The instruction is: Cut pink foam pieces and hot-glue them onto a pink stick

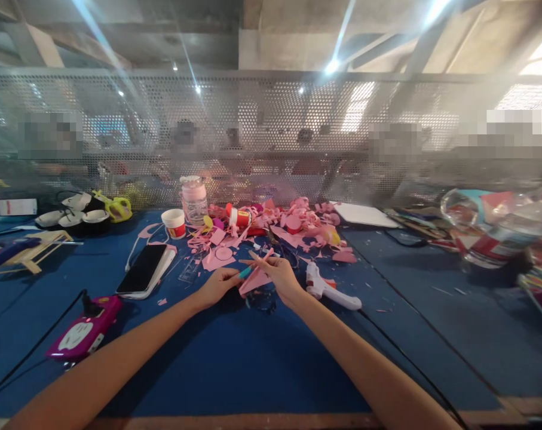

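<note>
My left hand is closed in a pinch on a small teal item, whose kind I cannot make out. It meets the left edge of a pink craft-foam piece. My right hand grips that piece from above and the right, fingers pointing left. Under the hands lies a dark tangled bit on the blue table. Just right of my right hand rests a white glue gun with a black cord. Behind both hands spreads a heap of pink scraps.
To the left are a black phone, a magenta power strip, a paper cup and a lidded jar. A plastic jug lies at right, near a white sheet. A perforated metal screen closes the back.
</note>
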A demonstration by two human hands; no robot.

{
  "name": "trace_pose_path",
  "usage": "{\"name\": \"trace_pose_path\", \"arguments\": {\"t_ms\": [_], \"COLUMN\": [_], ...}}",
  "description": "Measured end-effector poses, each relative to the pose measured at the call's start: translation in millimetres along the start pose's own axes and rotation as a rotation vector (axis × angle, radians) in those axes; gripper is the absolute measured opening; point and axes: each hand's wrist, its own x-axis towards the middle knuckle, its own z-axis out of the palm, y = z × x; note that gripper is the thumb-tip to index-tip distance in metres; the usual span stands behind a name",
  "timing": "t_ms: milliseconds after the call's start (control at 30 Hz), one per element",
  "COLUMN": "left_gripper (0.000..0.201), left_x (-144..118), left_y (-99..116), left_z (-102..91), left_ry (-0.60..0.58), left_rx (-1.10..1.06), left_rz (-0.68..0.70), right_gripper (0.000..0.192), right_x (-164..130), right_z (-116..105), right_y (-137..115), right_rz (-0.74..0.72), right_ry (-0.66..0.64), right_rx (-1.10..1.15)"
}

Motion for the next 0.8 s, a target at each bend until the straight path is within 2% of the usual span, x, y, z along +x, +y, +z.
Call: {"name": "trace_pose_path", "arguments": {"t_ms": [200, 533, 700, 800], "left_gripper": [0.038, 0.035, 0.034, 0.034], "left_x": [-7, -14, -15, -15], "left_y": [5, 8, 9, 12], "left_z": [0.3, 1.1, 1.5, 3.8], "left_ry": [-0.007, -0.021, 0.017, 0.058], "left_rx": [0.017, 0.093, 0.119, 0.119], "left_rz": [0.017, 0.052, 0.041, 0.082], "right_gripper": [0.031, 0.031, 0.033, 0.034], "right_x": [-3, -9, -9, -9], "right_z": [3, 11, 12, 12], "right_y": [3, 1, 3, 4], "right_rz": [0.045, 0.11, 0.117, 0.112], "right_ry": [-0.052, -0.019, -0.003, 0.005], "right_rx": [0.086, 0.149, 0.167, 0.185]}}
